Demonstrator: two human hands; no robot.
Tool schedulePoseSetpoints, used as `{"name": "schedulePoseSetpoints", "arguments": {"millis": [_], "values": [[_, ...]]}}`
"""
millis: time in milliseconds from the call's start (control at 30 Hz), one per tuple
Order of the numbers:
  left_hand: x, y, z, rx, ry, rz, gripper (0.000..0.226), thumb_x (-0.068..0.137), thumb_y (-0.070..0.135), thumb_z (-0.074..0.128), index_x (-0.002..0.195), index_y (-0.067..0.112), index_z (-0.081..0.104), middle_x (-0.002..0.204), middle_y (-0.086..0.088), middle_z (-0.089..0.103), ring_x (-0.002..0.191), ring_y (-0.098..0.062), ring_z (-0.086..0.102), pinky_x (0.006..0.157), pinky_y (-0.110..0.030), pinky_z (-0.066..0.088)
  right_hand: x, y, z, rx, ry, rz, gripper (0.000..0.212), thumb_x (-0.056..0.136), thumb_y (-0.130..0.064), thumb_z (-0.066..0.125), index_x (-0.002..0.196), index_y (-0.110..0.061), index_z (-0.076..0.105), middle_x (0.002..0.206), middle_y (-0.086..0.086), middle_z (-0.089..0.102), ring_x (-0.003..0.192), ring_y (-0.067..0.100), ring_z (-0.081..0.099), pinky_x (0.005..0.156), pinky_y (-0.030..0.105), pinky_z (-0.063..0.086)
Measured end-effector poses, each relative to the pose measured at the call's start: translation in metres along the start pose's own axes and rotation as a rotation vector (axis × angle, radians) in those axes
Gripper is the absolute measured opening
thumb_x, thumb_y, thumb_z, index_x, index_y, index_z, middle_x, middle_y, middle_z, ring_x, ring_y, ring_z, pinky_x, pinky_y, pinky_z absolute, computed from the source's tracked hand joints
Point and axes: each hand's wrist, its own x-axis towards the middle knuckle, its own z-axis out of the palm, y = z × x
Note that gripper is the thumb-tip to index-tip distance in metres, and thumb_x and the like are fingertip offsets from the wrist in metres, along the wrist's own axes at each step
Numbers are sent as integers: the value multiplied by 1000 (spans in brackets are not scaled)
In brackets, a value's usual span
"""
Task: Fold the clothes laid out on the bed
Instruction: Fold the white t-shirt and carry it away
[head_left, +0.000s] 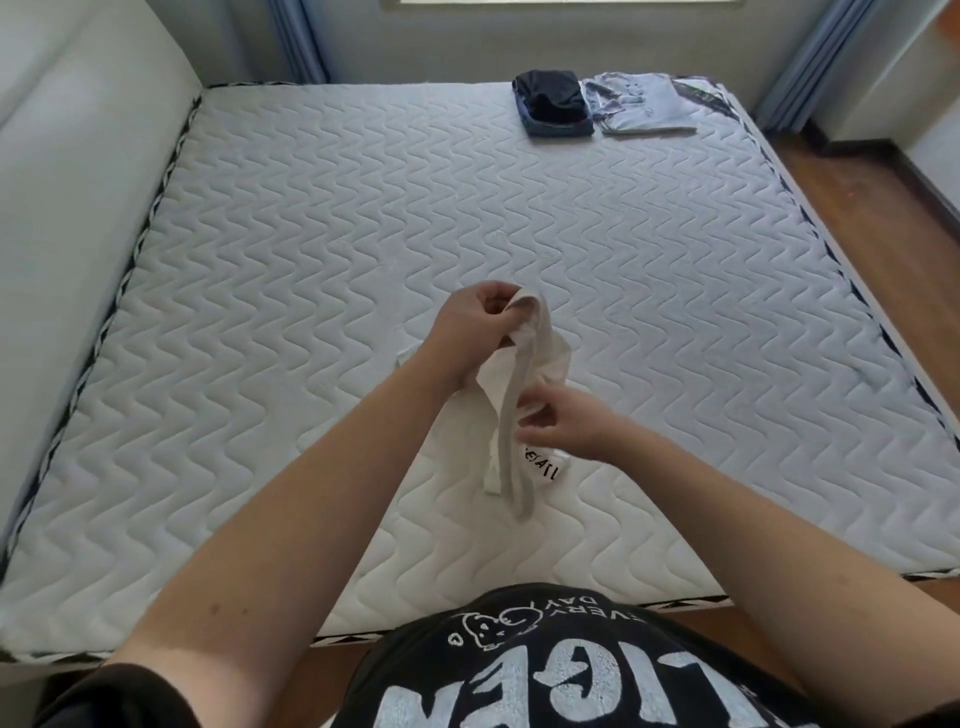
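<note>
I hold white socks (511, 415) above the middle of the quilted mattress (311, 260). My left hand (470, 322) grips their upper end, fingers curled round the fabric. Lower down and to the right, my right hand (563, 426) pinches the fabric near a sock cuff with black lettering (540, 464). The lower ends hang down toward the mattress. Part of the white fabric is hidden behind my left wrist.
A folded dark garment (551, 106) and a folded pale blue garment (641, 106) lie side by side at the far right of the bed. A padded headboard (78, 156) runs along the left. Wooden floor (883, 218) lies right of the bed.
</note>
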Motion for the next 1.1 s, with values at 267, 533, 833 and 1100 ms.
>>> {"name": "schedulePoseSetpoints", "arguments": {"millis": [267,533,833,1100], "values": [[4,-1,7,-1,-11,52,21,92,31,67,109,18,70,103,-4,74,96,-18,70,88,-33,57,28,-19,10,188,263,183,28,98,-26,52,75,-13,60,68,-7,67,66,5,65,64,23,47],[-17,-103,-33,321,116,-56,34,104,39,37,125,24,59,120,5,63,115,-17,58,100,-34,43,32,-6,-27,919,335,89,16,98,-11,56,94,-4,70,77,7,69,71,16,66,81,31,56],[-22,-133,-18,680,-5,-81,29,96,35,57,122,23,63,113,3,67,108,-17,61,79,-27,41,32,-16,-29,1203,265,33,15,98,-10,54,96,-4,68,74,3,68,67,12,65,71,22,54],[2,-127,-40,748,168,-3,30,86,26,39,76,5,58,75,-18,64,72,-35,64,65,-46,53,28,23,-50,360,305,135,16,95,-13,59,105,-20,69,80,4,73,68,12,72,77,24,56]]}}
